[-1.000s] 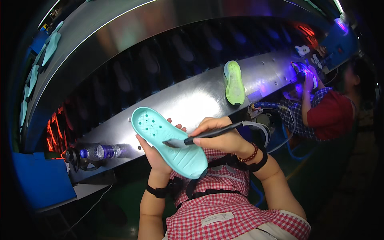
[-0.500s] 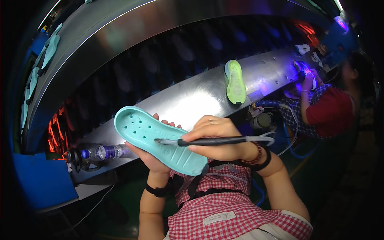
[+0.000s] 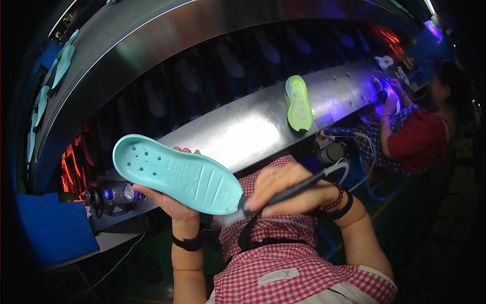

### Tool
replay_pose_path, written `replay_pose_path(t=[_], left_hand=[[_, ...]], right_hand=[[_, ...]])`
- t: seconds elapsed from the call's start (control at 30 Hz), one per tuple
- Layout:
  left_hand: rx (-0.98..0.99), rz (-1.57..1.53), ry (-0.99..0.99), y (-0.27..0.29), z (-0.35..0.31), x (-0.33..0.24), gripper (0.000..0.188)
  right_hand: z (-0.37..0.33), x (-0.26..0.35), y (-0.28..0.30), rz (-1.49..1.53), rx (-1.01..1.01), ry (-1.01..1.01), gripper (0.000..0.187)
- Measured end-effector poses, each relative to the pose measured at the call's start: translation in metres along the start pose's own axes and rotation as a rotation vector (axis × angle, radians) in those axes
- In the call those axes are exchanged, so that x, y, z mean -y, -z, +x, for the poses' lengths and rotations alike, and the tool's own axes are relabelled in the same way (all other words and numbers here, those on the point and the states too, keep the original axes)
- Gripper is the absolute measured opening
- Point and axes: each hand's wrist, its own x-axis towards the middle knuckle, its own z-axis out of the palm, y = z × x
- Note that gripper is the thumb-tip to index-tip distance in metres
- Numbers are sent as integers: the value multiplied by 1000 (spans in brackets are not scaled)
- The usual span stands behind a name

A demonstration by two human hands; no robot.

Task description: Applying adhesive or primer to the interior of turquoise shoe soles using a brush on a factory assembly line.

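My left hand holds a turquoise shoe sole from below, its fingertips showing past the far edge. The sole's inner face is turned up, with several small holes at its left end and ribs toward its right end. A small black piece sits at that right end. Closed around a black-handled brush with a pale tube at its back is my right hand, smeared by motion. The blurred brush tip is by the sole's right end; whether it touches cannot be made out.
A yellow-green sole lies on the metal bench. Plastic bottles stand left, near a blue box. Dark conveyor slots with soles run behind. At right, a co-worker handles something under violet light, near a round greenish container.
The turquoise sole has shifted left with my left hand. The brush has gone from the sole's middle to its right end, and its handle now tilts more steeply.
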Motion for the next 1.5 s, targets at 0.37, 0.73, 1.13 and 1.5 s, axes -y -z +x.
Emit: replay_pose_path(t=[0.37, 0.73, 1.13, 1.5], left_hand=[[77, -71, 65, -20, 8, -13, 78], [122, -223, 266, -19, -13, 6, 60], [137, -51, 262, -13, 0, 2, 65], [158, -183, 558, -11, 13, -13, 62]], right_hand=[[-2, -39, -9, 556, -205, -181, 22], [3, -21, -23, 176, -244, 14, 18], [25, -7, 5, -53, -162, 64, 19], [12, -2, -2, 26, 45, 183, 20]])
